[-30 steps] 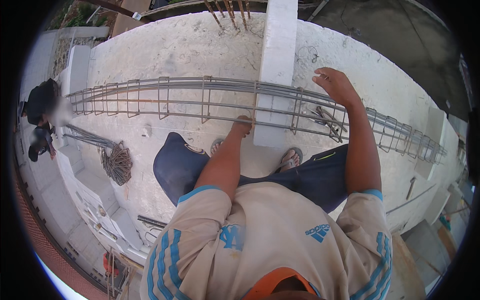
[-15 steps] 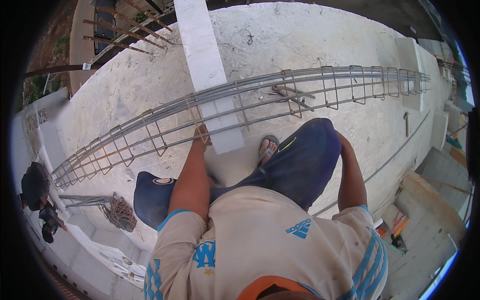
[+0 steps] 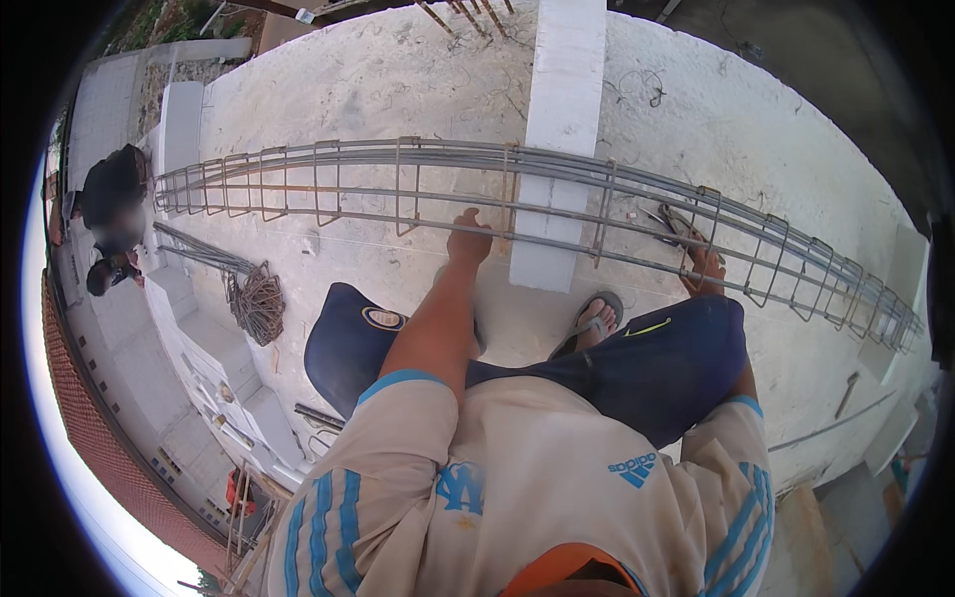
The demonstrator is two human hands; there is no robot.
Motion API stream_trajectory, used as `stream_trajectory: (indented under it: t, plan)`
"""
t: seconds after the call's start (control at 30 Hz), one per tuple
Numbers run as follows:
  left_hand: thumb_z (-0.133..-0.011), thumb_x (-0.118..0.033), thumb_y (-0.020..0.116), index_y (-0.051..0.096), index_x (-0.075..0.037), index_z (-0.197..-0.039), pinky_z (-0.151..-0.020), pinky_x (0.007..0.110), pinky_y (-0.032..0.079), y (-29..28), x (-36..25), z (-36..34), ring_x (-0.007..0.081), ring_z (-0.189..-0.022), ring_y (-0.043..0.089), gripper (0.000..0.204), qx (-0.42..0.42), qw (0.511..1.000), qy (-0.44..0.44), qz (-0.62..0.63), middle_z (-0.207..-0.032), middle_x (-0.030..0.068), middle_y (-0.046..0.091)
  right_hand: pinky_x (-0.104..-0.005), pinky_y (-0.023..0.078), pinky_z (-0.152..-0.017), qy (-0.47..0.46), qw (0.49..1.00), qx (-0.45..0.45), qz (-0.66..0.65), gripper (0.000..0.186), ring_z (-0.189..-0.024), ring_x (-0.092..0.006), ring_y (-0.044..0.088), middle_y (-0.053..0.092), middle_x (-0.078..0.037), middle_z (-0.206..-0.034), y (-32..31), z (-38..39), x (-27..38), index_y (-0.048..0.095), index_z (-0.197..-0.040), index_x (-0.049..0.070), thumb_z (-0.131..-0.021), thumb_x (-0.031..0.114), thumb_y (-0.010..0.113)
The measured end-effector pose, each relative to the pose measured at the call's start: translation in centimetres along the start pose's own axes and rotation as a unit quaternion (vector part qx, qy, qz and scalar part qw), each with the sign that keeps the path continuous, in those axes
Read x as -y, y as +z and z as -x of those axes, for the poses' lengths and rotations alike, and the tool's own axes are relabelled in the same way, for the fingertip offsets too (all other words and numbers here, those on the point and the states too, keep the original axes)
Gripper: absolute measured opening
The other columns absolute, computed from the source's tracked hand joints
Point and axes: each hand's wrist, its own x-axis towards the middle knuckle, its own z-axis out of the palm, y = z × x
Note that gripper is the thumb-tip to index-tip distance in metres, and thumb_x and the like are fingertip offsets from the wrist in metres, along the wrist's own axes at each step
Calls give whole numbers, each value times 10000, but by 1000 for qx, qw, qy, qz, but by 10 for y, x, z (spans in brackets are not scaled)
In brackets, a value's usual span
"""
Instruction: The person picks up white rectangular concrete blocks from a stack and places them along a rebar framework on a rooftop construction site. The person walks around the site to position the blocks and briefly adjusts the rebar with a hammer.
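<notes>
A long rebar cage of straight bars and square wire stirrups stretches across in front of me. My left hand is closed around its near lower bar, left of a white block strip. On the right, my right hand is at the same cage, fingers apart, partly behind the bars. Just beyond its fingertips lies a dark long-handled hand tool, seen through the cage; its exact kind is unclear. My sandalled foot rests between the hands.
A bundle of bent wire stirrups and several straight rods lie at left. Two people are near the cage's left end. Rebar stubs stick up at the far edge. A hammer-like tool lies at right.
The view has swung right. My left hand has shifted from beside a stirrup to the near lower bar. My right hand, hidden behind my knee before, now reaches the cage near the tool.
</notes>
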Motion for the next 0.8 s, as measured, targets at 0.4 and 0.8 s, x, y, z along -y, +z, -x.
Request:
stream_trajectory:
  t: [0.4, 0.8]
  plan:
    - [-785, -68, 464, 495, -149, -1103, -750, 384, 486, -1, -33, -20, 295, -1008, 528, 329, 25, 979, 141, -143, -1209, 126, 416, -403, 439, -655, -67, 993, -69, 66, 385, -830, -296, 540, 484, -139, -901, -9, -29, 10, 465, -994, 22, -662, 119, 634]
    - [-728, -136, 548, 561, -77, -810, -606, 389, 463, 15, -23, -41, 258, -741, 546, 102, -83, 936, 247, -235, -893, 101, 493, -437, 451, -687, -20, 968, -128, -213, 260, -849, -378, 543, 522, -208, -928, -19, 4, 22, 493, -903, 20, -704, 147, 602]
